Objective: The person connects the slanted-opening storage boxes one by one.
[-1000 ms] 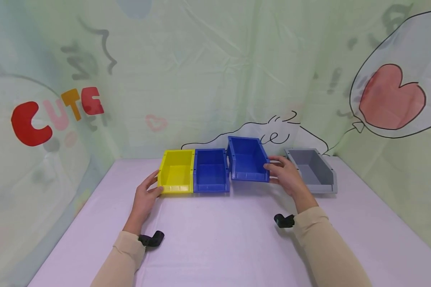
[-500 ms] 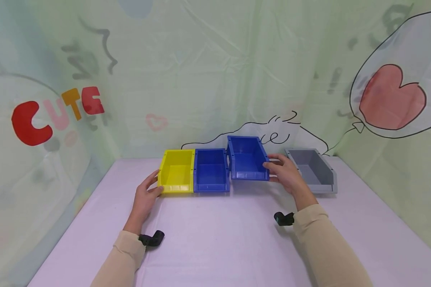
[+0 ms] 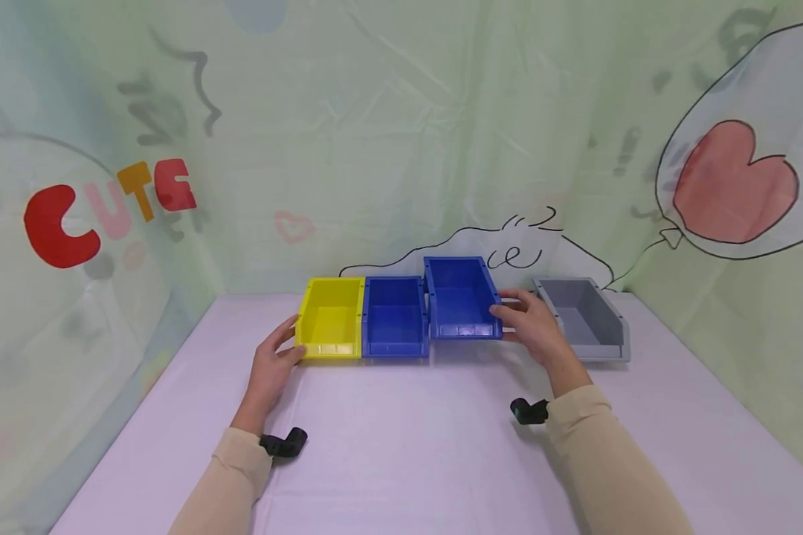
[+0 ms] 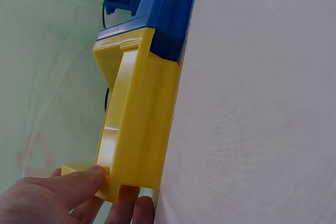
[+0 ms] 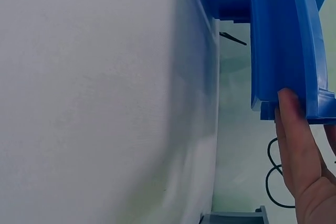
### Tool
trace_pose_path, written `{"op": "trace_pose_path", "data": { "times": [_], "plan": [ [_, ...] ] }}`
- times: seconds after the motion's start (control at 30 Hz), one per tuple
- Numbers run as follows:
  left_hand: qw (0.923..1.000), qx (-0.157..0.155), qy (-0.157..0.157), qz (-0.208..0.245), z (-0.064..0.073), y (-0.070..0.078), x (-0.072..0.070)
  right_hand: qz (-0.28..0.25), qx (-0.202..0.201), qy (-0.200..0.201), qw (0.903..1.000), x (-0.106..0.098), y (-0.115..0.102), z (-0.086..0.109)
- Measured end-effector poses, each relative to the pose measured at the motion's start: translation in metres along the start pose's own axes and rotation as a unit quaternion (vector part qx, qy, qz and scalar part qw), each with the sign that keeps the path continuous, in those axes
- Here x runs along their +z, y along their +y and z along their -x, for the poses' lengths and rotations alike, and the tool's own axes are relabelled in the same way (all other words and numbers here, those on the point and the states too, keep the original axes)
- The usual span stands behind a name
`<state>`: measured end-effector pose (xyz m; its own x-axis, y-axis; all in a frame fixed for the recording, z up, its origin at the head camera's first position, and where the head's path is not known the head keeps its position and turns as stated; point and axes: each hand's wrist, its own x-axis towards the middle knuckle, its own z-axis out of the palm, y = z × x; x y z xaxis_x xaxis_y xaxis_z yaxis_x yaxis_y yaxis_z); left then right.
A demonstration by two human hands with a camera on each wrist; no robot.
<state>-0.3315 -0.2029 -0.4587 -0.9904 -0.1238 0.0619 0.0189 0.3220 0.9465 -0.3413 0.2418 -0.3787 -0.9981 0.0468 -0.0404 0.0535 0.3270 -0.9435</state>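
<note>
In the head view, left of centre, we see the left hand (image 3: 272, 375) clamped on the left front corner of the yellow bin (image 3: 331, 319). The left wrist view adds the thumb pressed on the front lip and the fingers beside the side wall. Right of centre, the right hand (image 3: 535, 327) grips the right side of the raised blue bin (image 3: 465, 301). The right wrist view alone clearly discloses the gap between this bin's underside and the table (image 3: 401, 453), with a shadow cast beside it and a dark looped cord (image 5: 273, 174) beyond.

We trace the table's left edge from the lower left of the frame up to the backdrop (image 3: 375, 134), and its right edge down to the lower right. Tabletop spans the lower middle, between the two sleeves (image 3: 224, 483). The right hand occupies much of the interval between the raised blue bin and the grey bin (image 3: 585, 319).

From left to right, the yellow bin touches the lower blue bin (image 3: 395, 319), both on the table. Whether the raised blue bin touches its lower neighbour, we cannot tell. The grey bin rests on the table, right of centre. All four bins face us with open fronts, showing their inner floors.
</note>
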Motion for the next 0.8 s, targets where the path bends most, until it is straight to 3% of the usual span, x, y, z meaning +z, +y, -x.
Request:
{"op": "trace_pose_path", "data": {
  "times": [0.4, 0.8],
  "plan": [
    [1.0, -0.004, 0.002, 0.001, 0.001, 0.002, 0.0, 0.059, -0.019, 0.002, 0.9981, 0.002, -0.006, 0.007],
    [1.0, -0.004, 0.001, -0.004, 0.001, 0.003, 0.001, 0.078, -0.025, -0.008, 0.9966, 0.0, -0.002, 0.01]
  ]
}}
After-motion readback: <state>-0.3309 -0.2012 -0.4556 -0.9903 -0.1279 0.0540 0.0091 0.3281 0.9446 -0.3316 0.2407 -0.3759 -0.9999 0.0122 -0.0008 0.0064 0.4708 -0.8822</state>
